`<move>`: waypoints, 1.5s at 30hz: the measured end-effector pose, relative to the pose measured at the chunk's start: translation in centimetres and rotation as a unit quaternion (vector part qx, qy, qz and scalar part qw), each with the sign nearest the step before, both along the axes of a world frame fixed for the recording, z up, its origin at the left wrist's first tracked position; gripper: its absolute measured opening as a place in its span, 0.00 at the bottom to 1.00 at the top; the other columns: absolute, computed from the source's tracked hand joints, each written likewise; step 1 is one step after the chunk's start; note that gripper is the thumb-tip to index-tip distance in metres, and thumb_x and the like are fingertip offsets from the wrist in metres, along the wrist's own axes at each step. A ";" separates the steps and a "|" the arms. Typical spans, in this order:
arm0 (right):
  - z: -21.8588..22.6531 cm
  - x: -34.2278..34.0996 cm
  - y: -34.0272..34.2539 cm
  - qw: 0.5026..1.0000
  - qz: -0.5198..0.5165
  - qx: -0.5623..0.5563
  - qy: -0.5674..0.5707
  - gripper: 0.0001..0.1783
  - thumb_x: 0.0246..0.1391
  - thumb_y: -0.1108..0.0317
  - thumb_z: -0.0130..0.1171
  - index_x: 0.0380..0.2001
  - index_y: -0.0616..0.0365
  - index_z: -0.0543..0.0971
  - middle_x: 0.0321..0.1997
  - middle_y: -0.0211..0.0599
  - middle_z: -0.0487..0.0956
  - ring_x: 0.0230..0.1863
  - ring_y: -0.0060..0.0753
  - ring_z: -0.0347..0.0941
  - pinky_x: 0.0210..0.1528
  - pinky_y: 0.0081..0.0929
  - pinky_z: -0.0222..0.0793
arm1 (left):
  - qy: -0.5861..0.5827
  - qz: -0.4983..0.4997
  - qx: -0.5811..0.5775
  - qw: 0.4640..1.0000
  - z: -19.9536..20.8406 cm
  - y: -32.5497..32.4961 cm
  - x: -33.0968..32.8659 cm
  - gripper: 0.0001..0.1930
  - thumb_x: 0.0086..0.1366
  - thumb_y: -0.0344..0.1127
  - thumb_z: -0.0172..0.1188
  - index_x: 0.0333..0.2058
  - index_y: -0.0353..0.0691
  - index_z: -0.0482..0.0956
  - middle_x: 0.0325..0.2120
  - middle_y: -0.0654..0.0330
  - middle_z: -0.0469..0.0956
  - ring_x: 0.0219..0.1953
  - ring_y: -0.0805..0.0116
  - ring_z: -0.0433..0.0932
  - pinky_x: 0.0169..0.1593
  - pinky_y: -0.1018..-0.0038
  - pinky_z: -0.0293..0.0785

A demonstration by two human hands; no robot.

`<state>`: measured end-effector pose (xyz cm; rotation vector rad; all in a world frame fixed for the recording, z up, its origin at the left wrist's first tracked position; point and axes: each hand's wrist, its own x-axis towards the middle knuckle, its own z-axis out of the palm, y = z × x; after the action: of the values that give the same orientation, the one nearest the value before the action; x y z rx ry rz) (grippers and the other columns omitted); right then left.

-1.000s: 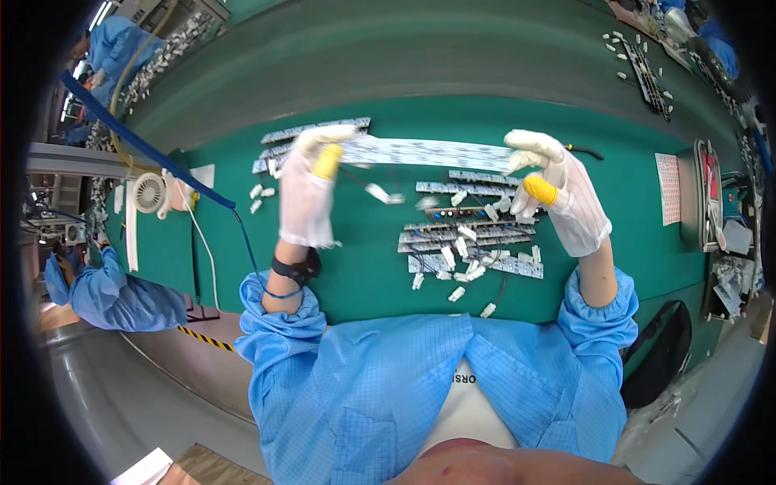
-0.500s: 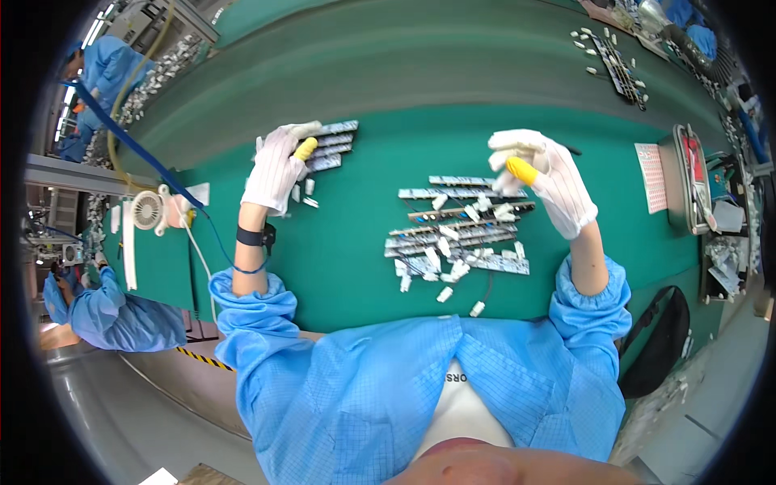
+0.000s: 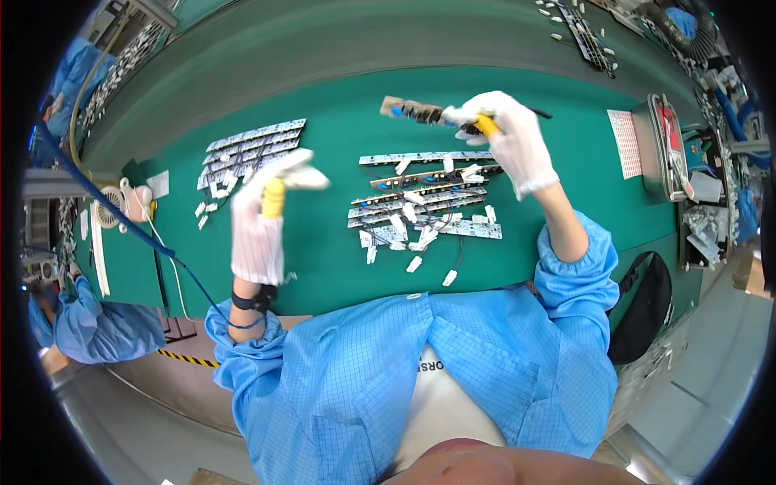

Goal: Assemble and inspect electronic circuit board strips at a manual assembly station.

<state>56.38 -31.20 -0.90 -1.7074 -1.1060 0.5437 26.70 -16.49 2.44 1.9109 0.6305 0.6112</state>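
My right hand (image 3: 517, 145), in a white striped glove with a yellow thumb cover, grips one end of a narrow circuit board (image 3: 416, 111). The board is raised above the green mat (image 3: 323, 271), sticking out to the left. Below it lies a group of circuit board strips (image 3: 420, 196) with white connectors on short dark leads. My left hand (image 3: 267, 210), gloved the same way, is open with its fingers stretched to the right, slightly blurred. It holds nothing and is just right of and nearer than a second row of circuit boards (image 3: 252, 144).
A small fan (image 3: 109, 208) and a blue coiled cord (image 3: 153, 244) are at the left. On the right are a label sheet (image 3: 625, 144), a metal tray (image 3: 656, 158) and a black bag (image 3: 644, 311). More boards (image 3: 586, 39) lie on the grey belt behind.
My left hand has left the left row of boards and come nearer. My right hand has lifted a circuit board off the middle group. The view has shifted, showing more connectors at left.
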 end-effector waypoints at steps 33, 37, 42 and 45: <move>7.3 -6.6 -4.6 0.969 0.113 -0.030 0.218 0.22 0.51 0.61 0.60 0.46 0.64 0.72 0.27 0.38 0.78 0.14 0.17 0.70 0.14 0.10 0.59 | -0.163 0.005 -0.150 0.975 0.1 -6.0 1.6 0.36 0.50 0.51 0.68 0.48 0.26 0.71 0.46 0.50 0.76 0.46 0.67 0.76 0.50 0.74 0.72; 7.2 -6.7 -4.6 0.975 0.101 -0.024 0.198 0.22 0.52 0.60 0.60 0.45 0.64 0.72 0.26 0.37 0.77 0.14 0.16 0.69 0.14 0.10 0.57 | -0.148 0.010 -0.136 0.980 0.3 -6.1 1.7 0.34 0.51 0.50 0.68 0.48 0.26 0.72 0.45 0.49 0.77 0.45 0.68 0.76 0.49 0.74 0.72; 7.5 -6.5 -4.4 0.979 0.100 -0.038 0.171 0.22 0.52 0.59 0.60 0.45 0.63 0.73 0.26 0.36 0.77 0.13 0.16 0.67 0.15 0.10 0.56 | -0.161 0.014 -0.068 0.985 0.1 -6.0 1.8 0.33 0.52 0.49 0.68 0.48 0.27 0.72 0.44 0.51 0.78 0.44 0.69 0.77 0.48 0.75 0.73; 7.4 -6.5 -4.4 0.978 0.095 -0.042 0.181 0.24 0.52 0.58 0.60 0.46 0.64 0.72 0.26 0.36 0.77 0.13 0.15 0.66 0.15 0.10 0.56 | -0.146 0.017 -0.032 0.989 0.2 -5.7 1.4 0.32 0.53 0.48 0.67 0.48 0.27 0.72 0.43 0.52 0.78 0.43 0.70 0.77 0.47 0.76 0.73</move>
<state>49.86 -35.57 6.50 -1.5028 -0.9949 0.9919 28.08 -22.21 2.59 1.7122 0.4875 0.8632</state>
